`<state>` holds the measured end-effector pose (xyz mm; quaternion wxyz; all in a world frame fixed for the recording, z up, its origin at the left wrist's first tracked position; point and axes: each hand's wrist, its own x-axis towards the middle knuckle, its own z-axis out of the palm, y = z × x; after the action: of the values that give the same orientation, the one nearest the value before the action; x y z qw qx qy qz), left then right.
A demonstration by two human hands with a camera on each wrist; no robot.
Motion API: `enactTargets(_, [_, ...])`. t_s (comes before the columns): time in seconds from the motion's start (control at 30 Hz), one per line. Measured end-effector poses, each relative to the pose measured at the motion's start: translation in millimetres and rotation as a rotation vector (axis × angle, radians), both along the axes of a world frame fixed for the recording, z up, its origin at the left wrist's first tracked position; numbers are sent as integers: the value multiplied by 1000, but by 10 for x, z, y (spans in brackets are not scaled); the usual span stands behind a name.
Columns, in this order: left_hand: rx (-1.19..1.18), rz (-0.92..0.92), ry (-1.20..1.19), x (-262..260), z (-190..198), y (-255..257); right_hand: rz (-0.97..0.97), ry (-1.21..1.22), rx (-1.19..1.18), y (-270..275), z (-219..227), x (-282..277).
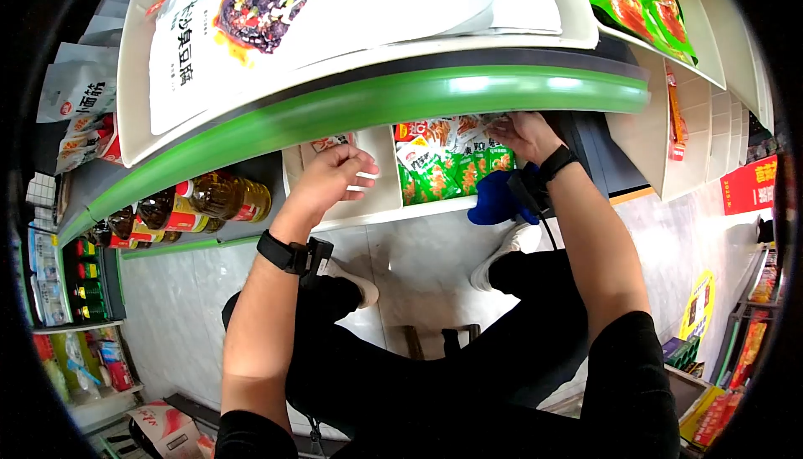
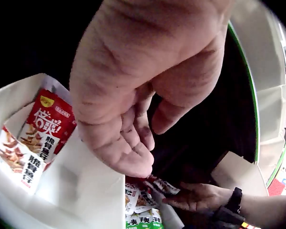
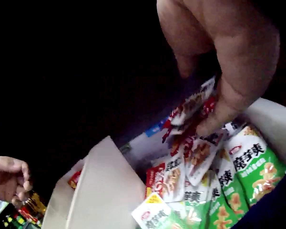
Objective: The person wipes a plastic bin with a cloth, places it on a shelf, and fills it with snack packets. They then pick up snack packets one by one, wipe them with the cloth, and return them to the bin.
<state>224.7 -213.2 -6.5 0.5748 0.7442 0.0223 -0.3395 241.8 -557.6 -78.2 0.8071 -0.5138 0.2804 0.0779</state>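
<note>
My right hand (image 1: 529, 137) (image 3: 229, 57) grips small red-and-white snack packets (image 3: 193, 107) over a white bin. Green-and-white packets (image 1: 456, 173) (image 3: 262, 179) fill that bin, with a few red-and-white ones (image 3: 168, 180) among them. Over the neighbouring white bin (image 1: 368, 200) (image 2: 81, 186), my left hand (image 1: 335, 181) (image 2: 148, 81) hangs with loosely bent fingers and holds nothing. Two red-and-white packets (image 2: 50, 126) lie in that left bin, towards one side. In the right wrist view, a white divider (image 3: 102, 186) stands between the two hands.
Above the bins runs a shelf edge with a green strip (image 1: 376, 95), holding large white food packages (image 1: 201, 57). Oil bottles (image 1: 222, 198) lie to the left. A blue object (image 1: 495, 198) hangs below my right wrist. More shelves (image 1: 694, 124) stand at the right.
</note>
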Motion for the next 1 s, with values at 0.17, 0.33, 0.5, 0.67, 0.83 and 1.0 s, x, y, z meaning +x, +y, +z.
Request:
enactTargets(0.17, [433,-236,-514,130,-466,258,81,91,-71,-23,-118,-82])
enactTargets(0.33, [747,-343,-857,297,-743,485,244,48,-226,269,295,-217])
enactTargets(0.5, [953,-175,-981,664,-1042,615,392,-52,-305,557,583,-338])
enactTargets(0.67, [916,-169,-903,921,-1180,713,439,-111,-277,644,698,-468])
enactTargets(0.83, [909,-131,-976,918,-1414,795,456,-97,-328,618,739,-526])
enactTargets(1.0, [1112,-222,-992,723,-1189,680,455,-104,-317,603,725,-515])
